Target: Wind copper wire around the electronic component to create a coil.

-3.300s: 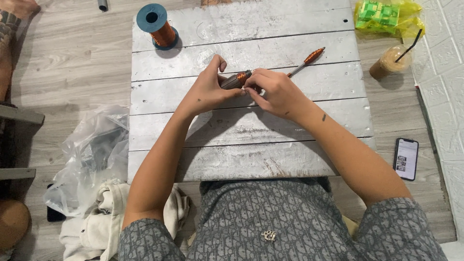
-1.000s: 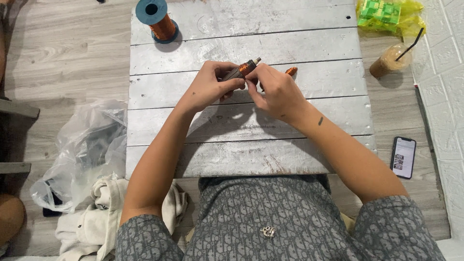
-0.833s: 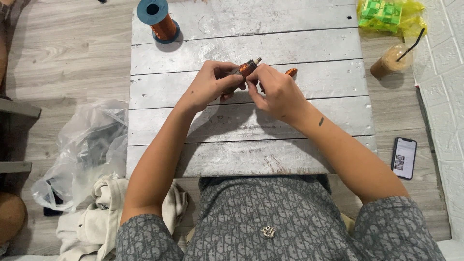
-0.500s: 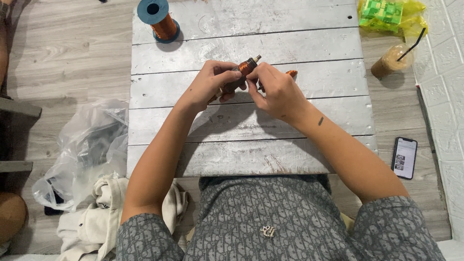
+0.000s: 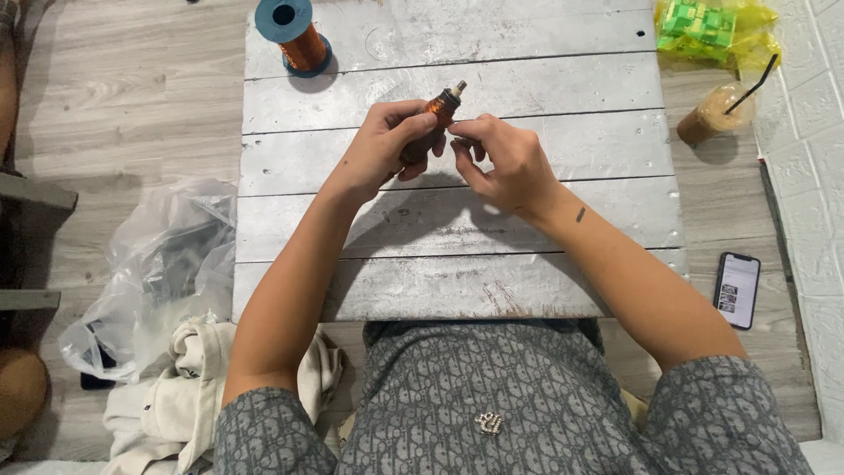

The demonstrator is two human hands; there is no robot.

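A small cylindrical motor armature wound with copper-coloured wire, with a pale metal shaft tip (image 5: 437,113), is held tilted above the second plank of a low table of silver-grey painted wooden boards (image 5: 457,229). The left hand (image 5: 380,149) is wrapped around its lower body, fingers curled shut on it, so most of the part is hidden. The right hand (image 5: 505,163) sits just beside it, thumb and forefinger pinched together against the wound section; whether they grip a strand of wire is too fine to tell.

At the far edge of the table stands a blue-flanged spool of copper wire (image 5: 294,37), well apart from the hands. Off the table's right side are a yellow plastic bag holding green blocks (image 5: 712,31), a plastic cup of brown iced drink with a black straw (image 5: 716,119) and a black smartphone (image 5: 737,288) on the wooden floor. On the left lie a crumpled clear plastic bag (image 5: 154,273) and a cream cloth (image 5: 193,396).
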